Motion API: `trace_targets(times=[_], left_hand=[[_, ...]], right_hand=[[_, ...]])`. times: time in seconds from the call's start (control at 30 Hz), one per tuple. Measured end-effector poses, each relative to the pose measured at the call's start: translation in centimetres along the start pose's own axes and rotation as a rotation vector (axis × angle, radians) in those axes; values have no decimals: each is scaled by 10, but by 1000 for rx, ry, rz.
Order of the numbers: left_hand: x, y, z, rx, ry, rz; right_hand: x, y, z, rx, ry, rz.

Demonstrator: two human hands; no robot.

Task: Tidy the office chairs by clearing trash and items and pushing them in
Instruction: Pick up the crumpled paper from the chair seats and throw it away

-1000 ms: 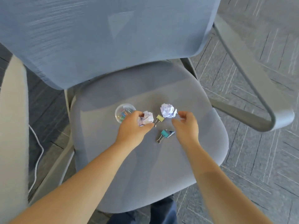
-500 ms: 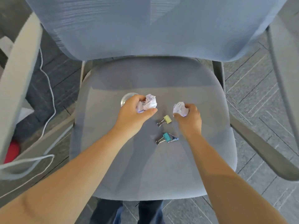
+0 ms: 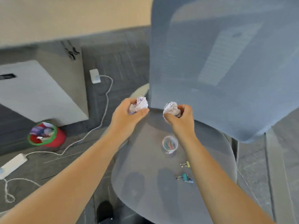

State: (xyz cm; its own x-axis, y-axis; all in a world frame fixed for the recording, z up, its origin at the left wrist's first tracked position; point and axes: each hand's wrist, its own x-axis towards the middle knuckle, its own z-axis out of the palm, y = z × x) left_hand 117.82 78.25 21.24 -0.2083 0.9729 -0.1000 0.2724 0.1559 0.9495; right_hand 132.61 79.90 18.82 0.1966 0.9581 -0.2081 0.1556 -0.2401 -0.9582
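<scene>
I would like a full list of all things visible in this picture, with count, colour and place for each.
office chair: 1, grey seat and blue mesh back, centre and right
crumpled paper balls: 2, white, one in each hand, above the seat's rear edge
clear cup of paper clips: 1, transparent with coloured clips inside, on the seat
yellow binder clip: 1, on the seat, nearer than the cup
teal binder clip: 1, on the seat, nearest of the three
waste bin: 1, red with green rim, holds trash, on the floor at left
power strip: 1, white, floor at lower left
cable: white, runs across the floor
left hand: grips one ball
right hand: grips the other
</scene>
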Motion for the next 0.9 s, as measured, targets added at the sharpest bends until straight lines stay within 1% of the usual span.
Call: trace_targets(times=[0.07, 0.17, 0.3, 0.4, 0.57, 0.7, 0.8, 0.9], left_hand=[[-2, 9, -45, -5, 101, 2], [-13, 16, -115, -11, 201, -22], [-38, 7, -205, 3, 344, -57], [-55, -13, -272, -2, 441, -134], [-75, -57, -380, 5, 550, -234], [-90, -91, -451, 1, 586, -290], [-100, -122, -489, 9, 635, -351], [-103, -148, -511, 2, 633, -419]], right_hand=[[-10, -30, 29, 3, -96, -49], [-32, -67, 79, 7, -225, -100], [-66, -99, 150, 27, -401, -102], [-92, -112, 205, -16, -493, -90], [-137, -120, 305, -95, -602, -75], [-167, -112, 383, -152, -626, -26], [-182, -96, 432, -195, -684, 45], [-187, -81, 467, -234, -726, 132]])
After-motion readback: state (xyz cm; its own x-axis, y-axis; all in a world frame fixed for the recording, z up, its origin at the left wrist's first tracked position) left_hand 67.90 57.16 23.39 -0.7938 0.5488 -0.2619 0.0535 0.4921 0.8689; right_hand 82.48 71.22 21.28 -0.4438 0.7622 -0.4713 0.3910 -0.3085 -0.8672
